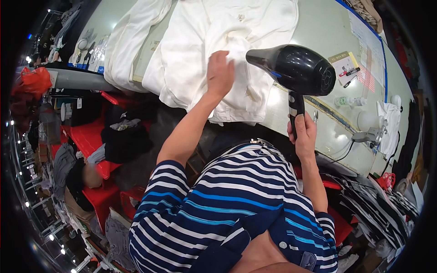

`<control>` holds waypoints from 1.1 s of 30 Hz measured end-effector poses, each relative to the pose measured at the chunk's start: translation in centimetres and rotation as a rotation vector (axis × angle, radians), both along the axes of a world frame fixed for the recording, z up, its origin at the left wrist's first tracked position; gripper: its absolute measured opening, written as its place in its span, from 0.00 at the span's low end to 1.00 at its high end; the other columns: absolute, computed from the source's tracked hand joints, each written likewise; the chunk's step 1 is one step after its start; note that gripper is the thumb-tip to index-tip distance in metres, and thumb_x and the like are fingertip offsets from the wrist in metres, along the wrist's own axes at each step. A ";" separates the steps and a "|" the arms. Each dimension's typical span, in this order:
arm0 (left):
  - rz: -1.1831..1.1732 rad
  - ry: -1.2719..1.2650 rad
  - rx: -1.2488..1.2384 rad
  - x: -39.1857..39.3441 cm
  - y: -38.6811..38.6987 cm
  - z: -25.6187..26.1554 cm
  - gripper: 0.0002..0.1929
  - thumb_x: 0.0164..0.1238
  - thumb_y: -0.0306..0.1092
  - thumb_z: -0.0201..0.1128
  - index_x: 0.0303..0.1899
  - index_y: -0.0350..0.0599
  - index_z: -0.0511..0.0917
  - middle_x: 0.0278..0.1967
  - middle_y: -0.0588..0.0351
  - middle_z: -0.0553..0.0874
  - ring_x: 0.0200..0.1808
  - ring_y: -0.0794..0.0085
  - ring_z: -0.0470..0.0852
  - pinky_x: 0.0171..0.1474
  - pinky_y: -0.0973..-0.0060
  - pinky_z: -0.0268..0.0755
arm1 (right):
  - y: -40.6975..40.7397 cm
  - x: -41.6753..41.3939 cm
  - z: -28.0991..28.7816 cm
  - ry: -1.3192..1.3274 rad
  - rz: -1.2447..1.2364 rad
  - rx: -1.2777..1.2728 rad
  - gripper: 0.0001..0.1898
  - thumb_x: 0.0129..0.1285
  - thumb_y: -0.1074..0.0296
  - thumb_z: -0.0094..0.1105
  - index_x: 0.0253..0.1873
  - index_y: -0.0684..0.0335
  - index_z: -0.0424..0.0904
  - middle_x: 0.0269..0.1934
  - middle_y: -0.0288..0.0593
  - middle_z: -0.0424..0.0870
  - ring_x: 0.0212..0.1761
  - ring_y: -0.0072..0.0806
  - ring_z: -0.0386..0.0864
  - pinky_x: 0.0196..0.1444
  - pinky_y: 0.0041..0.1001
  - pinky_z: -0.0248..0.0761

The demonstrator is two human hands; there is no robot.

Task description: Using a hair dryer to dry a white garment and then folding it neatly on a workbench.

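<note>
My right hand [302, 133] grips the handle of a black hair dryer [297, 68], held up over the table with its nozzle pointing left. White trousers [191, 51] lie rumpled below, their waistband with belt loops hanging near the table's front edge. Over this cloth is my left hand [220, 75], empty, slightly blurred, fingers extended; whether it touches the fabric I cannot tell. A faint yellowish patch [239, 34] shows on the fabric just beyond it.
On the pale green table [314, 27] lie a notebook [343, 65] with pens, small bottles [344, 101], tweezers [316, 117] and a grey corded device [368, 136]. Red plastic stools [90, 136] piled with clothes stand at left. Striped garments [368, 204] are heaped at right.
</note>
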State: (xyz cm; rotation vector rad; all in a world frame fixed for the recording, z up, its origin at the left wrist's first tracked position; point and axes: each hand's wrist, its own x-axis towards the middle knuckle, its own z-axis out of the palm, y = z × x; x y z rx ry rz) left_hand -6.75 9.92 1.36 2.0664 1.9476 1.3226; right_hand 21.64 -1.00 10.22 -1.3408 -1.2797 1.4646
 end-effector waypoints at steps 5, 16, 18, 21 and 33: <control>-0.057 0.280 -0.063 2.5 4.4 -1.5 0.24 0.66 0.37 0.64 0.62 0.41 0.74 0.63 0.44 0.76 0.65 0.49 0.73 0.68 0.58 0.63 | -0.8 1.2 0.2 -0.030 -0.029 0.007 0.23 0.76 0.43 0.50 0.44 0.62 0.74 0.23 0.32 0.74 0.17 0.13 0.66 0.18 0.15 0.55; 0.011 0.257 -0.159 2.8 5.1 -2.4 0.26 0.69 0.43 0.63 0.64 0.40 0.73 0.66 0.42 0.74 0.69 0.47 0.69 0.69 0.54 0.61 | -0.9 2.1 0.3 0.045 -0.034 -0.027 0.21 0.77 0.46 0.51 0.45 0.63 0.75 0.23 0.32 0.74 0.18 0.13 0.66 0.19 0.15 0.55; -0.032 0.329 -0.125 3.3 3.0 -1.8 0.29 0.67 0.38 0.65 0.66 0.37 0.70 0.68 0.39 0.70 0.69 0.41 0.66 0.70 0.53 0.59 | -1.2 2.2 -0.3 0.017 -0.011 -0.036 0.21 0.77 0.47 0.51 0.44 0.63 0.75 0.23 0.32 0.74 0.18 0.13 0.66 0.20 0.16 0.56; -0.038 0.300 -0.148 4.0 -0.7 -1.6 0.32 0.64 0.34 0.66 0.68 0.37 0.67 0.70 0.37 0.67 0.69 0.36 0.64 0.71 0.51 0.59 | -1.1 1.9 -0.9 0.002 0.018 -0.046 0.20 0.77 0.48 0.51 0.44 0.63 0.75 0.23 0.31 0.74 0.19 0.13 0.66 0.20 0.16 0.56; 0.060 -0.354 -0.461 -1.2 -8.2 -4.6 0.21 0.72 0.36 0.62 0.60 0.33 0.75 0.55 0.39 0.80 0.50 0.54 0.83 0.55 0.64 0.74 | 1.0 -1.2 -1.3 -0.037 0.076 -0.023 0.20 0.76 0.48 0.52 0.39 0.61 0.73 0.23 0.30 0.74 0.18 0.12 0.65 0.20 0.15 0.56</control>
